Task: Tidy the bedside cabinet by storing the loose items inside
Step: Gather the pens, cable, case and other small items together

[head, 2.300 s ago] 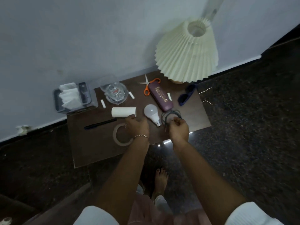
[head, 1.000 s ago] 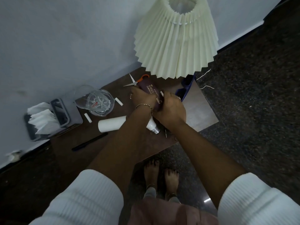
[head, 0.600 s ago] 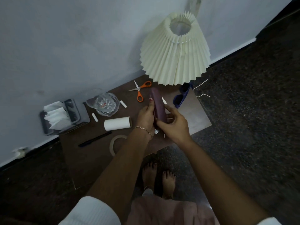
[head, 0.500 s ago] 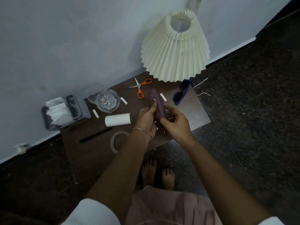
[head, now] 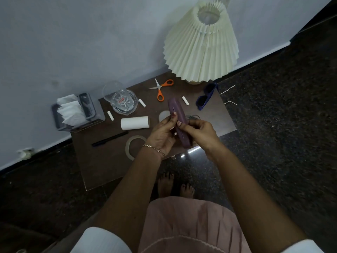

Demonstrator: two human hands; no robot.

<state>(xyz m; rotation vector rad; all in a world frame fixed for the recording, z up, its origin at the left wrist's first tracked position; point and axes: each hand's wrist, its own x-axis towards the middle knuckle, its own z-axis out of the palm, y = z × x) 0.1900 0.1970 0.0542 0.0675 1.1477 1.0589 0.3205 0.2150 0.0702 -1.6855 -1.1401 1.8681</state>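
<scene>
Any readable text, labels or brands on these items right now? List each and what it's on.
None can be read.
Glass: a small red mark, too blurred to read.
Purple case, held by left hand and right hand: no print showing on the side in view.
Scissors, paper roll, pen: no text visible.

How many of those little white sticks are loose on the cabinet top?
3 in view: one beside the tissue box, one right of the glass bowl, one between the scissors and sunglasses. The hands could hide more.
</scene>
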